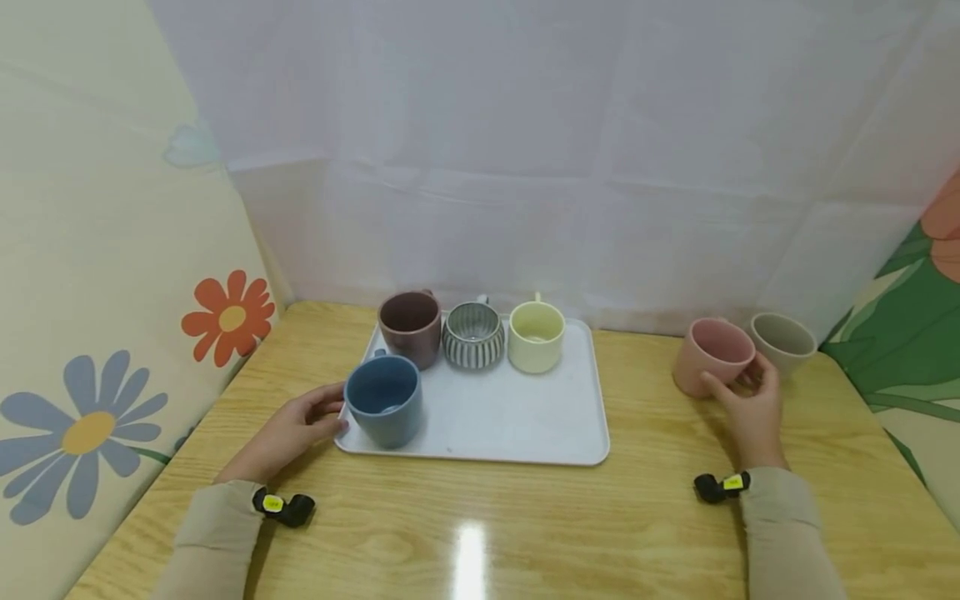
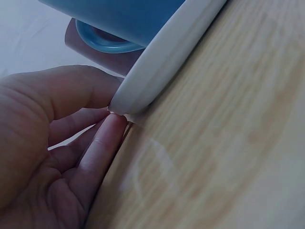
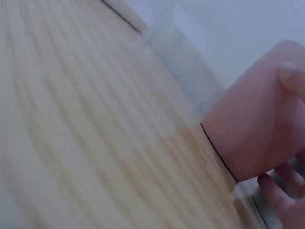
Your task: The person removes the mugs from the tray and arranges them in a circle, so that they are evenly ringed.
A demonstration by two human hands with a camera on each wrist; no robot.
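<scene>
My right hand [image 1: 753, 417] grips a pink mug [image 1: 699, 371] at the right of the table, thumb on its near side and fingers at its right. The right wrist view shows the pink mug's base [image 3: 224, 157] down at the wood. A grey-beige cup [image 1: 789, 342] stands just behind that hand. At the left, my left hand [image 1: 300, 425] holds the edge of a white tray [image 1: 510, 417], fingertips [image 2: 112, 129] right at its rim. On the tray, close to this hand, a blue mug [image 1: 386, 404] stands upright with its handle pointing back.
Along the tray's back stand a dark mauve mug [image 1: 412, 342], a grey ribbed cup [image 1: 472, 342] and a pale yellow mug [image 1: 536, 346]. A white cloth [image 1: 480, 167] hangs behind the wooden table [image 1: 600, 525]. Flower-printed cloths [image 1: 90, 250] flank both sides.
</scene>
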